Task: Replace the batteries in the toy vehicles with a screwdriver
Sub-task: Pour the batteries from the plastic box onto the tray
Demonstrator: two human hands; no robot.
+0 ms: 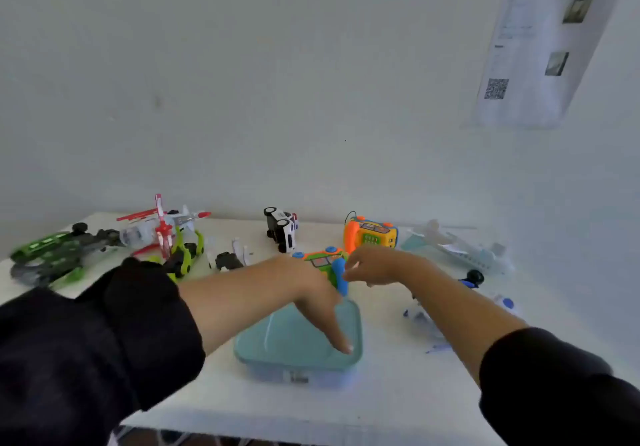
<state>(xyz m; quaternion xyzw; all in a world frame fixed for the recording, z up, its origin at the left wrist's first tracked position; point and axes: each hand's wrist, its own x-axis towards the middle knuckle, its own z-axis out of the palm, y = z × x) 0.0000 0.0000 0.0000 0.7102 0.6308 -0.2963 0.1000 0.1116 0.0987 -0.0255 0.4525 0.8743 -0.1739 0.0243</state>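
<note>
Green-and-orange toy bus [327, 265] with blue wheels is the item in play, sitting just behind the teal-lidded box [298, 341] near mid tabletop [381, 407]. Right hand [369, 265] pinches the bus at its blue wheel end, fingers curled on it. Left hand [320, 307] reaches down over the box, fingers straight, fingertips touching the lid, holding nothing. No screwdriver or loose batteries seen; no battery cover visibly off, though blur hides detail. Judgement: early stage, bus just being picked or positioned, unscrewing and swap all left, other toys likely still to do. Outward from the box: orange toy phone [370, 234] behind it to the right, black-and-white toy car [282, 229] on its side straight behind, white toy plane [457, 248] far right, small blue-and-black bits [471, 279] right of the box, too blurred to name. Behind-left of the box: lime-green and black vehicle [185, 255], red-and-white helicopter [162, 227], green-and-black vehicle [48, 255] furthest left. Tabletop is white, pushed against a plain white wall [277, 82]; printed sheet with QR code [533, 54] on the wall up right of the box. Dark sleeves on both arms.
</note>
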